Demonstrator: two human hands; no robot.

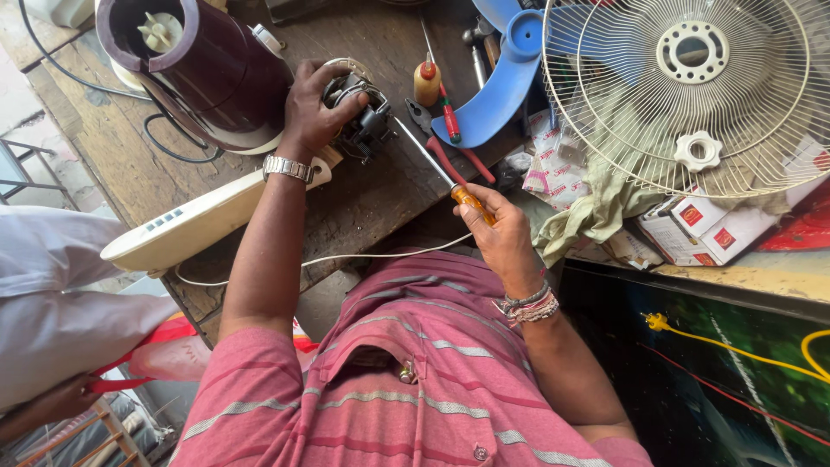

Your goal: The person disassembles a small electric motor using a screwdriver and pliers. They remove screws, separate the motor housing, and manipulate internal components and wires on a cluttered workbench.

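From the head camera, the left hand [316, 108] is clamped over a dark fan motor [363, 121] that sits on the wooden counter [363, 203], fingers wrapped across its top. The right hand [501, 233] is closed around the orange handle of a screwdriver [432, 164], whose shaft runs up and leftward so that its tip meets the motor just beside the left hand's fingers. Beyond the left hand stands a dark maroon jar-shaped housing [207, 69]; under its wrist lies a cream fan base [190, 229]. Past the right hand lie red-handled pliers [450, 147], a blue fan blade [501, 78] and a white wire fan guard [692, 86]. Right of the right hand sit pink-and-white sachets [553, 169] and white cartons with red square labels [709, 229].
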